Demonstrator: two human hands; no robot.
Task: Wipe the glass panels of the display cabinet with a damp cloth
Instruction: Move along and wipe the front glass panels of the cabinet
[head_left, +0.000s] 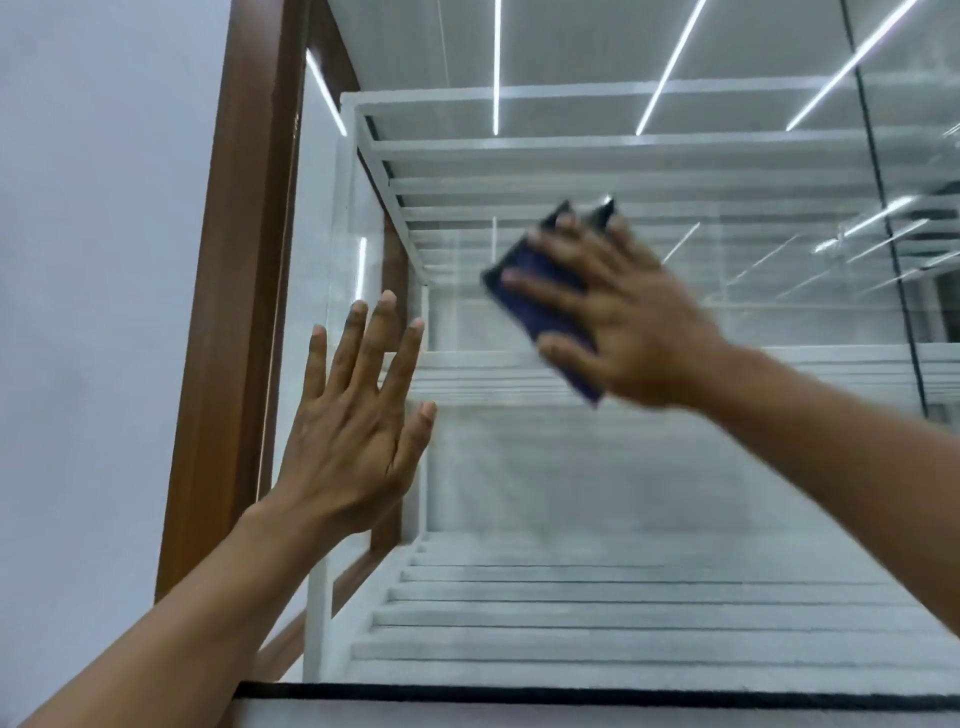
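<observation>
A tall display cabinet fills the view, with a front glass panel (597, 467) and a brown wooden frame (234, 291) on its left. My right hand (618, 317) presses a folded dark purple cloth (540, 306) flat against the upper middle of the glass, fingers spread over it; the hand is blurred. My left hand (358, 421) lies flat on the glass near the left edge, fingers straight and pointing up, holding nothing.
Behind the glass stand white slatted shelves (597, 613), one near the top, one in the middle, one low. A black seam (571, 693) runs along the panel's bottom and another (883, 208) down the right. A plain pale wall (93, 312) is at left. Ceiling light strips reflect in the glass.
</observation>
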